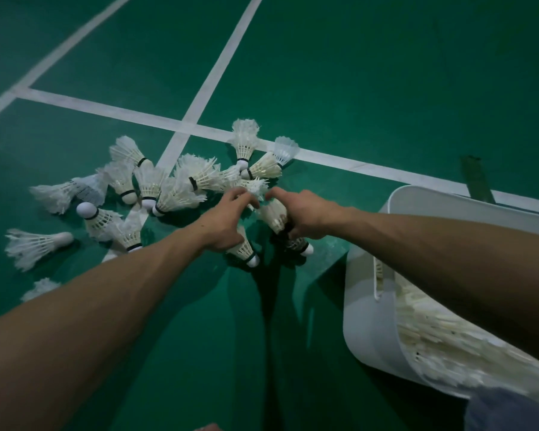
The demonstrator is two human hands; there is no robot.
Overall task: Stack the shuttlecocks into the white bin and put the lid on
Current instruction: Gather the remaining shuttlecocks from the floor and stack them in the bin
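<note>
The task is judged well under way but unfinished. The white bin [367,306], set on the floor [355,88] at the right, is already packed with rows of stacked shuttles [448,340], while many loose shuttlecocks [156,188] lie scattered across the court lines [218,66] to the left, and no lid is seen. A short stack [276,214] is gripped by the right hand [308,213], its fingers curled round it and a cork end protruding below. The left hand [227,222] is reached toward a frayed shuttlecock [257,186] with fingers curled; whether it is pinched cannot be told. Open floor is left around the pile, and the bin's near rim, just beside the right forearm, is all that would have to be cleared.
</note>
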